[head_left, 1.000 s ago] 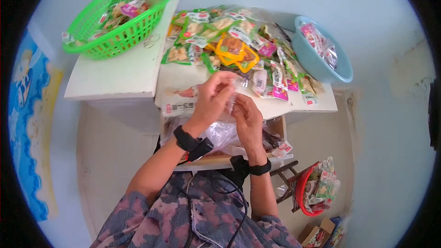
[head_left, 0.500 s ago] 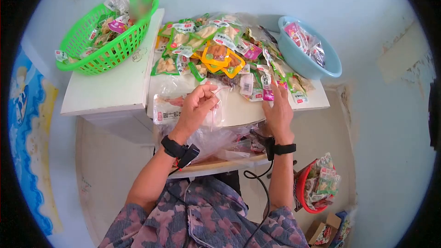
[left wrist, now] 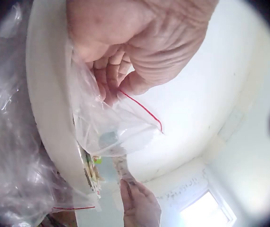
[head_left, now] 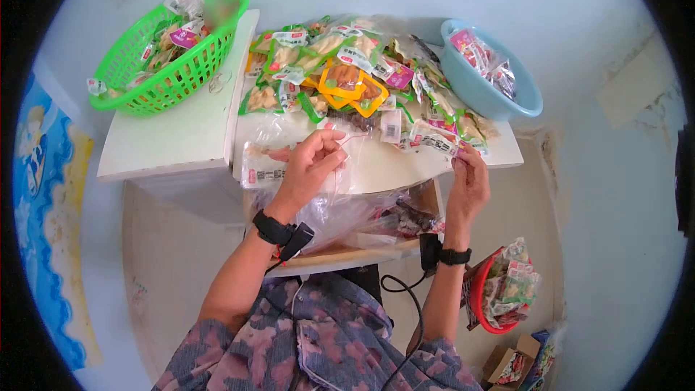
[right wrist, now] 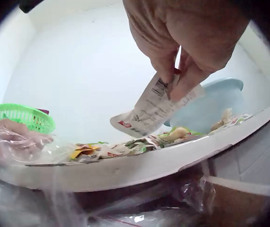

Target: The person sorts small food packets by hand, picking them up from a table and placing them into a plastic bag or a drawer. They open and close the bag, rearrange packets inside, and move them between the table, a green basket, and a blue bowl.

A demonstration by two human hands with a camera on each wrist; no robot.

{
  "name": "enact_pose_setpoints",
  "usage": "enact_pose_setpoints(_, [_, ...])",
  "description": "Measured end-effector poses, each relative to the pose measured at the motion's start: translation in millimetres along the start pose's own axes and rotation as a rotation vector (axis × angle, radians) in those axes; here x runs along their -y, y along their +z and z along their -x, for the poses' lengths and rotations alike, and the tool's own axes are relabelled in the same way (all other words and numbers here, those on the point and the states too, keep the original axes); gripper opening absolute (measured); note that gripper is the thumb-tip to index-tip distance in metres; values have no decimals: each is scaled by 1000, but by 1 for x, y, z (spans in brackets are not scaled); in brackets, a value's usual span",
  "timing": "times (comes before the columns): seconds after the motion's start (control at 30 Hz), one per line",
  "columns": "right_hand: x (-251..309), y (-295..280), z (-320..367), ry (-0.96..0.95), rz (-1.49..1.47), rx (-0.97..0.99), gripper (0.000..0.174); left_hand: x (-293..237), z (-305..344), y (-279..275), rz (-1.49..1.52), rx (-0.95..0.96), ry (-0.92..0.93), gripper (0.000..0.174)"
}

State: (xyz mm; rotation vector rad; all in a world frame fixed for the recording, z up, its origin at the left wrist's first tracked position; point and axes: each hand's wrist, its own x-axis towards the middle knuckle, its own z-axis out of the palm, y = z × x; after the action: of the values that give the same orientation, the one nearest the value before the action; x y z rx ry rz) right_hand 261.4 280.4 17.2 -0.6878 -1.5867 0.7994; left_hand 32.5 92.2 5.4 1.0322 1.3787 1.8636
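The left hand pinches a clear plastic bag with a red line along its edge, over the front of the white table. Off to the right, the right hand holds a small white printed packet between thumb and fingers. In the right wrist view that packet hangs tilted above the table edge. Behind both hands lies a pile of packets, green, yellow and white. A flat printed pack lies by the left hand.
A green basket stands at the left, a blue basin at the back right, both with packets inside. Below the tabletop, an open drawer holds clear plastic bags. A red basket and a cardboard box are at the lower right.
The right hand has left the clear bag, moved right to the pile and taken hold of a white packet. The left hand has moved slightly left, keeping the bag.
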Motion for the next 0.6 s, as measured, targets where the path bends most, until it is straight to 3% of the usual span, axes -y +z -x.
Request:
enact_pose_setpoints(0.07, [17, -2, 16, 49, -137, -15, 16, -6, 1, 2, -36, -4, -5, 28])
enact_pose_setpoints(0.27, [63, 11, 57, -126, 69, 66, 19, -3, -1, 3, -148, -31, -9, 28])
enact_pose_setpoints(0.37, [69, 19, 66, -150, 123, 93, 21, -30, 1, 18, -208, -113, -11, 29])
enact_pose_setpoints(0.6, [75, 22, 78, -193, 116, 174, 23, -49, 5, 37, -500, -132, 227, 35])
